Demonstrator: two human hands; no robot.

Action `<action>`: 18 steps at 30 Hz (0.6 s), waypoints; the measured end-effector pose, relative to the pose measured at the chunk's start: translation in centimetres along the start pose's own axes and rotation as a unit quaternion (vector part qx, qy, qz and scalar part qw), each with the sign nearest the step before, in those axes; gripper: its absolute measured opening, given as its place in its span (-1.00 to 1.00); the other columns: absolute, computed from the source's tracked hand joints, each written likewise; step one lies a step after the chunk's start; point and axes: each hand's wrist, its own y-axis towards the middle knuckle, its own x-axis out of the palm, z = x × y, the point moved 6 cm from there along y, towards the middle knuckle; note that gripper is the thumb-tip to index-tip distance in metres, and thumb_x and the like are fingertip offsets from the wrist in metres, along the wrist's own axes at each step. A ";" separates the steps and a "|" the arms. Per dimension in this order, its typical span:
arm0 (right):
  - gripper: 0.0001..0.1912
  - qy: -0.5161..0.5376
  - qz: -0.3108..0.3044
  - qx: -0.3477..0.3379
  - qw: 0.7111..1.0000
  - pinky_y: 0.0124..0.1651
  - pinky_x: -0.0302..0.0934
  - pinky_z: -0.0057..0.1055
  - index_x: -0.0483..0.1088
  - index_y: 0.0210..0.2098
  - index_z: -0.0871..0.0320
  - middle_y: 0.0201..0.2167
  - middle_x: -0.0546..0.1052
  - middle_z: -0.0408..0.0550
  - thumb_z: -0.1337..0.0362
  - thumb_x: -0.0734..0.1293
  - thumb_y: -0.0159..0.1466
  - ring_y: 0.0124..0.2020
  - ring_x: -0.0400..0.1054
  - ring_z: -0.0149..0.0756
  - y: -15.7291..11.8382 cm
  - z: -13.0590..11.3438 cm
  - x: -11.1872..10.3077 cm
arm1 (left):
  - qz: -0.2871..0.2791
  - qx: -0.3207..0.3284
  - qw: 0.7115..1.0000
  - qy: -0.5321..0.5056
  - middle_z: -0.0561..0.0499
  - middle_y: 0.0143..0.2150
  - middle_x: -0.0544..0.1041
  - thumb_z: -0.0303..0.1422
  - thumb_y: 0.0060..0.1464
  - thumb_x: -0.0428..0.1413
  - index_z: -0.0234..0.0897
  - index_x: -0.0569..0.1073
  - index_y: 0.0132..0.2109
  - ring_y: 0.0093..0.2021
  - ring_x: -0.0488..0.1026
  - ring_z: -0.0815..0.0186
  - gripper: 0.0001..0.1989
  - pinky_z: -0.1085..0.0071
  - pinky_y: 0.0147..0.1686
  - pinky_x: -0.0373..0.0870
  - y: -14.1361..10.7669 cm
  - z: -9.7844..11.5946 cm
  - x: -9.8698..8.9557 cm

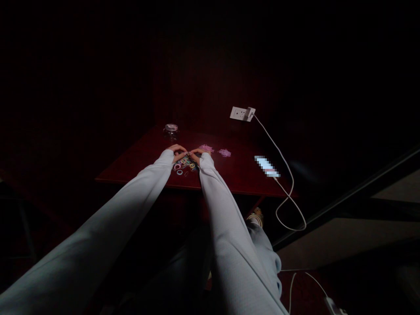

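Both hands meet over a pile of small coloured rings near the front edge of the dark red table. My left hand comes in from the left, its fingers bent and drawn together at the tips. Opposite it, my right hand has its fingertips pinched close to the left ones. Something tiny seems to be between the fingertips, too small to make out. A pale ring lies in front of the pile. Just beyond my right hand is a heap of pink pieces, with a second pink heap to its right.
A clear jar with a pale lid stands at the back left of the table. At the right lies a lit phone. Its white cable loops past the table edge up to a wall socket.
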 end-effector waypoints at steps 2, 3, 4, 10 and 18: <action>-0.67 0.005 0.000 0.000 1.000 0.45 0.20 -0.05 0.74 -0.14 -0.07 -0.02 0.69 -0.09 -0.15 0.51 0.38 0.30 0.35 0.01 0.0 0.0 0.0 | 0.001 0.006 1.000 0.002 -0.02 -0.26 0.58 0.09 0.08 0.25 -0.20 0.63 -0.29 -0.39 0.32 0.32 -0.57 0.39 -0.36 0.36 0.0 -0.1 0.0; -0.67 0.007 0.001 0.001 1.000 0.45 0.21 -0.05 0.74 -0.14 -0.07 -0.03 0.69 -0.09 -0.15 0.51 0.38 0.29 0.36 0.01 -0.1 0.0 0.0 | 0.000 0.006 1.000 0.004 -0.02 -0.26 0.58 0.10 0.08 0.25 -0.20 0.63 -0.29 -0.39 0.33 0.32 -0.56 0.39 -0.36 0.37 0.0 -0.2 0.0; -0.68 0.008 0.001 0.001 1.000 0.44 0.21 -0.05 0.74 -0.15 -0.08 -0.03 0.69 -0.09 -0.14 0.51 0.37 0.28 0.36 0.00 -0.1 -0.1 -0.1 | -0.002 0.006 1.000 0.006 -0.02 -0.26 0.57 0.11 0.08 0.24 -0.20 0.62 -0.29 -0.39 0.33 0.32 -0.56 0.39 -0.36 0.37 0.0 -0.3 0.0; -0.76 0.006 0.001 0.005 1.000 0.45 0.22 -0.05 0.74 -0.14 -0.08 -0.01 0.69 -0.09 -0.06 0.51 0.39 0.31 0.36 0.00 -0.2 -0.1 -0.1 | 0.001 -0.003 1.000 0.004 -0.02 -0.26 0.57 0.09 0.07 0.25 -0.20 0.62 -0.30 -0.41 0.30 0.33 -0.58 0.38 -0.37 0.36 0.1 -0.3 0.0; -0.77 0.005 0.006 -0.004 1.000 0.46 0.23 -0.03 0.74 -0.15 -0.09 -0.04 0.70 -0.11 -0.06 0.52 0.38 0.31 0.37 0.02 0.2 0.3 0.1 | 0.013 -0.004 1.000 -0.008 0.00 -0.29 0.57 0.07 0.07 0.25 -0.20 0.62 -0.31 -0.41 0.32 0.33 -0.59 0.39 -0.38 0.36 -0.1 0.1 -0.1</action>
